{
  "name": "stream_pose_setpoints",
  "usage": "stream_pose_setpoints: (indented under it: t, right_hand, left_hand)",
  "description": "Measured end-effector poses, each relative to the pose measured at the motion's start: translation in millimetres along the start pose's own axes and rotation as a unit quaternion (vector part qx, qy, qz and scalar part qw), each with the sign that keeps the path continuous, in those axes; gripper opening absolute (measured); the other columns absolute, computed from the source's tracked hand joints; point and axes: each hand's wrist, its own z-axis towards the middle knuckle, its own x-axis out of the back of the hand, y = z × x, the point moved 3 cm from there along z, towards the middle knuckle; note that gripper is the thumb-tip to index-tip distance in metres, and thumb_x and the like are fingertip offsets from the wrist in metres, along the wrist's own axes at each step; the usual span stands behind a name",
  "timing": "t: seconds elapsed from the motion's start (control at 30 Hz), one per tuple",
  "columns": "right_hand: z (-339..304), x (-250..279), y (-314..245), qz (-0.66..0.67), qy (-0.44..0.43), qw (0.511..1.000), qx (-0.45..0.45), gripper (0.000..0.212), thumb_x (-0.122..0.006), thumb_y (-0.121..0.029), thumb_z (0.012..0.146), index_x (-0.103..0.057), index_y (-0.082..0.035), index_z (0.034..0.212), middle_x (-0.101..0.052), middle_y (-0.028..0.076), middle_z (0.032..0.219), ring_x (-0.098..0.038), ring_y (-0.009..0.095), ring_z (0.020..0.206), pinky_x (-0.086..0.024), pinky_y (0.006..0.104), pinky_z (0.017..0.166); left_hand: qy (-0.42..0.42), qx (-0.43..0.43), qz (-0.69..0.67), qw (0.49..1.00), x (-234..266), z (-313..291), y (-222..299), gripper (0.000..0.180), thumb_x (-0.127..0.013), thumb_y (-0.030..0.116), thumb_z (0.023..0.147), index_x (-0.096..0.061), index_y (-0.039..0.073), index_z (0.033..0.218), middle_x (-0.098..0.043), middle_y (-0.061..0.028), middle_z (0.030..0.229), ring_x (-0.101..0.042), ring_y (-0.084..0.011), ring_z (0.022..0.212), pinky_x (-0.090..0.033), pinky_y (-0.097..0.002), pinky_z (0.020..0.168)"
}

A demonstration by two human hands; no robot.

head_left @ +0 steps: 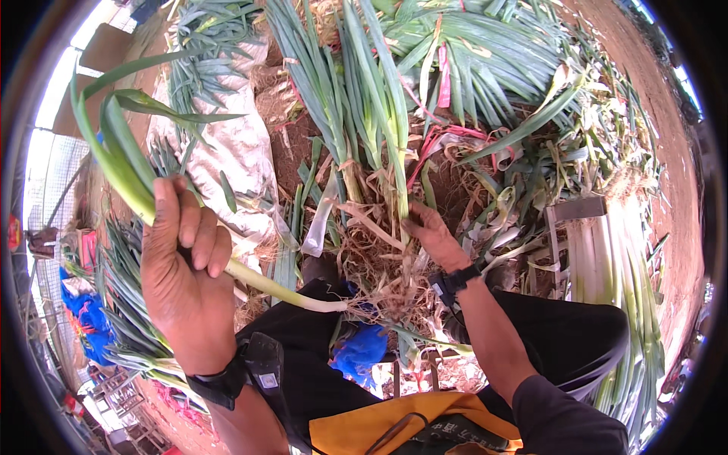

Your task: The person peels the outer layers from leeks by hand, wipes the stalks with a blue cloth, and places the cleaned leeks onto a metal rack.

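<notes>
A big grey-white woven sack [239, 152] lies crumpled on the earth at upper left, half under loose green leaves. Bright blue plastic bags [89, 322] sit bunched at the far left edge, low down. Another scrap of blue bag [362, 350] shows near the person's lap, in the middle. I see no labels, signs or screens anywhere here.
</notes>
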Motion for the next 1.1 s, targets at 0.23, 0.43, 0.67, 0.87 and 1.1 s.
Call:
stream_pose_setpoints:
  t: [0.23,0.43,0.67,0.87,1.1]
  right_hand:
    - [-53,7,-100,0.055,-0.019,0.998,0.029,0.034,-0.06,0.0,0.09,-0.059,-0.002,0.124,-0.06,0.001,0.112,-0.052,0.009,0.103,-0.04,0.0243,0.093]
    - [-89,-26,-191,-0.016,-0.287,0.954,0.086,0.031,-0.055,-0.001,0.091,-0.058,0.002,0.122,-0.065,0.005,0.108,-0.055,0.013,0.105,-0.04,0.0277,0.095]
    - [-106,-50,-195,0.004,-0.265,0.962,0.07,0.035,-0.057,-0.001,0.091,-0.057,0.002,0.125,-0.063,0.004,0.11,-0.055,0.012,0.106,-0.042,0.029,0.095]
    - [-103,-88,-210,0.007,-0.064,0.982,0.176,0.031,-0.068,0.004,0.084,-0.063,0.0,0.114,-0.062,0.0,0.091,-0.053,0.006,0.077,-0.044,0.0217,0.071]
    - [-102,-110,-198,0.046,0.066,0.97,0.227,0.018,-0.067,0.006,0.083,-0.069,0.002,0.1,-0.066,0.002,0.085,-0.056,0.006,0.078,-0.046,0.0232,0.072]
  left_hand:
    - [0.007,0.008,0.056,0.998,-3,-7,-8,0.018,-0.065,0.019,0.093,-0.06,0.003,0.099,-0.047,0.001,0.067,-0.035,-0.0054,0.047,-0.026,-0.0212,0.041]
    - [-0.027,0.034,0.06,0.997,-9,-11,-22,0.034,-0.068,0.03,0.09,-0.062,0.001,0.107,-0.066,-0.0213,0.111,-0.039,-0.0068,0.048,-0.033,-0.02,0.043]
    - [-0.254,0.064,0.039,0.964,-21,-28,-15,0.048,-0.056,0.036,0.098,-0.052,-0.005,0.12,-0.063,-0.0122,0.103,-0.035,-0.0042,0.051,-0.03,-0.0185,0.044]
    - [-0.059,0.078,0.04,0.994,-21,-39,-19,0.028,-0.075,0.017,0.085,-0.051,0.009,0.098,-0.053,0.0022,0.083,-0.035,-0.0037,0.048,-0.027,-0.021,0.042]
    - [-0.076,0.028,0.055,0.995,-15,-33,-14,0.025,-0.072,0.021,0.088,-0.052,0.008,0.096,-0.059,-0.002,0.077,-0.035,-0.0015,0.043,-0.026,-0.0196,0.037]
